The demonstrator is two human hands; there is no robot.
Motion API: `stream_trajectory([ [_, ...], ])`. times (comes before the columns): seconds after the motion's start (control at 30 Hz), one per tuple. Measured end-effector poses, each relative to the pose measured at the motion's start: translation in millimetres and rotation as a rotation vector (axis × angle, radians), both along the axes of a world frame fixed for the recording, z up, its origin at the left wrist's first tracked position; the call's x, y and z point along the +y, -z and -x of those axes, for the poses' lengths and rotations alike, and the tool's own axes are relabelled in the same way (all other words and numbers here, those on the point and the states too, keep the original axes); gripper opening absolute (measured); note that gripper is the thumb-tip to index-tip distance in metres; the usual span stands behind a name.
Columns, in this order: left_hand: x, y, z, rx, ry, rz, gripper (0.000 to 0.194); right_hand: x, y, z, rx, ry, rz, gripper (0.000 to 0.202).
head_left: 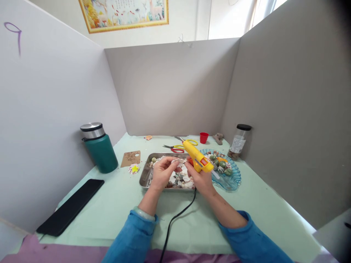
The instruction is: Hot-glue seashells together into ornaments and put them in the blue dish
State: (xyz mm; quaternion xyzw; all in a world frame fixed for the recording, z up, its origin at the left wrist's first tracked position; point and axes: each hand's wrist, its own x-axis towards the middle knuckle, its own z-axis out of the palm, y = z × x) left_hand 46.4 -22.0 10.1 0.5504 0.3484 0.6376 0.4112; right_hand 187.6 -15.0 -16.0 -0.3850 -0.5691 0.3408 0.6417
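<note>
A yellow hot glue gun (197,156) rests in my right hand (202,179), whose fingers are wrapped round its handle. Its black cord runs down toward the table's front edge. My left hand (166,171) is closed in a pinch close to the right fingertips; a small pale piece shows there, too small to name. Both hands are above a metal tray (145,180) full of shells (179,179). To the right, a blue scalloped glass dish (235,179) holds more shells (221,166), green and speckled, and something orange.
Behind the tray lie scissors (175,148) with red and yellow handles, and a red cup (203,137). A green bottle (101,151), brown card (131,158), shell piece with a yellow star (134,168) and black slab (71,206) are left. A lidded jar (239,142) stands right. Grey panels (172,91) enclose the table.
</note>
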Motion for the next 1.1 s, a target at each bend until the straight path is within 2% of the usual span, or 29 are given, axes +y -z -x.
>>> stream_trajectory([
  [0.47, 6, 3.0, 0, -0.095, 0.083, 0.138, 0.031, 3, -4.8, 2, 0.069, -0.063, 0.092, 0.033],
  [0.67, 12, 5.6, 4, -0.194, -0.023, 0.199, 0.034, 5, -5.5, -1, 0.04, -0.101, 0.122, 0.037],
  [0.83, 15, 5.9, 9, -0.215, -0.103, 0.191, 0.037, 0, -8.8, -5, -0.144, -0.174, 0.164, 0.037],
  [1.1, 22, 9.0, 15, -0.251, -0.173, 0.167, 0.038, -1, -10.4, -4, -0.25, -0.126, 0.062, 0.03],
])
